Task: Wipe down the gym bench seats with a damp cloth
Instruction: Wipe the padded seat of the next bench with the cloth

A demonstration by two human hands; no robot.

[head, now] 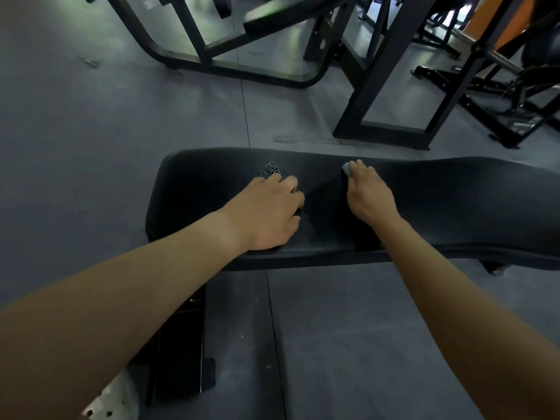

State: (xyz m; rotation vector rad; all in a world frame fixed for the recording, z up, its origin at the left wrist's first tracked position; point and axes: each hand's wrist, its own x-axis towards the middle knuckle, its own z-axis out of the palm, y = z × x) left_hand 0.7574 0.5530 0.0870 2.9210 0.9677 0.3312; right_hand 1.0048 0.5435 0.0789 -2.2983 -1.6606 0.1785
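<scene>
Right grip [368, 192] lies knuckles-up on the counter [454, 207], a black padded gym bench seat that runs across the middle of the view. Its fingers are curled forward and grasp a cloth [345, 169]. Only a small pale blue-grey fold of that cloth shows, at the tips of the thumb and forefinger near the far edge of the padding; the rest is hidden under the palm. A darker band crosses the padding beneath this forearm, and I cannot tell whether it is shadow or wet vinyl.

Left grip [266, 210] rests released, palm down on the same padding, near the rounded left end and a little nearer the person than the right one. Its fingers are loosely bent, the tips touching the surface. Just beyond those fingertips a cluster of water droplets [272, 168] glistens on the vinyl. The two grips are near each other but apart, with bare padding between them.

Below the near edge a black steel support leg [181, 344] drops to the grey rubber floor [91, 131]. Beyond the far edge stand black machine frames [391, 86], with an orange panel [500, 22] at the upper right. A white perforated piece [104, 400] shows at the lower left.
</scene>
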